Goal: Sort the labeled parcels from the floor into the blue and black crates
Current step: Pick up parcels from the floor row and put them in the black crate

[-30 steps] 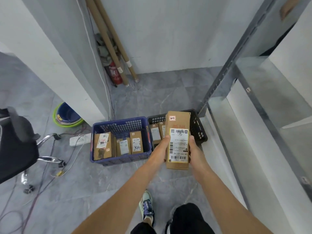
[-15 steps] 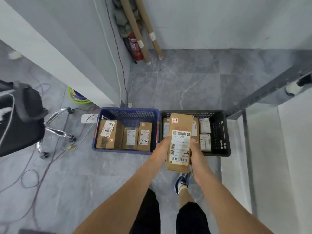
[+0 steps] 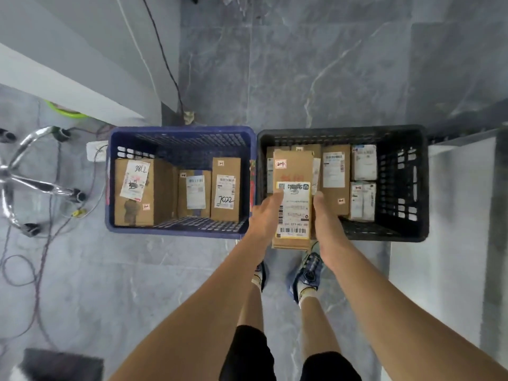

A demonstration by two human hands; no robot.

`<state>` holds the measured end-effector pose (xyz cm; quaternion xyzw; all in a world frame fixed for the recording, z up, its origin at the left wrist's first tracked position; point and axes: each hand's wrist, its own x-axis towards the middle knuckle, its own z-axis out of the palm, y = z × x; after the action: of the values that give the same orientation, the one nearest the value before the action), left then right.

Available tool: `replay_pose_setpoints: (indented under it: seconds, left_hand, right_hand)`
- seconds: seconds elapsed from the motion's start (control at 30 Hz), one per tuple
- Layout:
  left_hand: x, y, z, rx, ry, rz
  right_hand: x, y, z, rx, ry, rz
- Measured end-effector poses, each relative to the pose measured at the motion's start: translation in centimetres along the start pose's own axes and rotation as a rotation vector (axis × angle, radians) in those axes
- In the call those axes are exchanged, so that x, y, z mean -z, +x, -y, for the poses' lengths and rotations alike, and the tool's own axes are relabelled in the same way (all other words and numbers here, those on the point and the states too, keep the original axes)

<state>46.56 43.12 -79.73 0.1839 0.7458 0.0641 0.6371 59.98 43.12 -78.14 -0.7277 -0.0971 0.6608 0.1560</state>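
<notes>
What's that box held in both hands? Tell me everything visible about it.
The parcel is a long, flat brown cardboard box with a white barcoded shipping label and a small red-marked sticker near its far end. It is held label up, the left hand gripping one long edge and the right hand the other, over the near left of the black crate.

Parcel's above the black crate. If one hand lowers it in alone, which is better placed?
Probably the right hand: it grips the parcel's right edge over the black crate's open interior. The left hand hangs over the wall shared with the blue crate, which could block it.
</notes>
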Motion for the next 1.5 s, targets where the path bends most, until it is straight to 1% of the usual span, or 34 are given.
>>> replay_pose_setpoints:
  seconds: [0.07,0.23,0.37,0.47,0.53,0.63,0.77,0.8,0.9,0.97,1.13,1.27,1.37,1.5]
  left_hand:
    - [-0.2,4.0,0.6,0.015,0.027,0.013]
    - [0.5,5.9,-2.8,0.035,0.058,0.003]
    - [0.5,9.2,-3.1,-0.020,0.156,-0.013]
    - [0.2,10.8,-3.3,0.013,0.217,-0.019]
    - [-0.1,11.1,-3.8,-0.052,0.276,0.012]
    - [-0.6,12.3,-3.8,-0.137,0.360,0.005]
    - [-1.0,13.9,-3.2,-0.200,0.356,-0.077]
    - [-1.2,13.7,-3.1,-0.223,0.396,-0.077]
    - [-2.0,12.4,-2.8,-0.307,0.707,-0.019]
    - [-2.4,12.5,-1.9,-0.356,0.783,-0.028]
    - [-2.4,13.3,-1.2,-0.303,0.625,0.009]
    - [-1.7,12.5,-2.1,-0.239,0.403,-0.039]
    - [-1.6,9.4,-4.6,-0.174,0.245,-0.051]
    - [-1.2,2.3,-9.3,-0.171,0.131,-0.066]
  right_hand:
    - [-0.6,3.3,-0.1,-0.018,-0.005,-0.019]
    - [-2.4,9.6,-0.6,-0.056,0.008,-0.037]
    - [-3.8,14.2,-1.2,-0.022,0.019,0.006]
    - [-3.9,16.5,-1.2,-0.024,-0.002,0.033]
    - [-4.0,17.3,-1.1,-0.029,0.024,0.029]
    - [-4.3,18.0,-0.5,-0.043,0.052,0.031]
    - [-4.6,18.8,-0.1,-0.027,0.058,0.026]
    - [-4.6,18.9,-0.3,-0.012,0.051,0.034]
    - [-4.8,19.1,-1.1,0.027,0.028,0.052]
    - [-4.6,19.1,-1.5,0.039,0.012,0.068]
    - [-4.1,18.4,-0.6,0.020,-0.001,0.108]
    - [-3.0,17.0,0.6,0.061,0.026,0.112]
    - [-1.8,14.1,2.4,0.132,0.063,0.110]
    - [0.9,7.9,6.1,0.237,0.082,0.103]
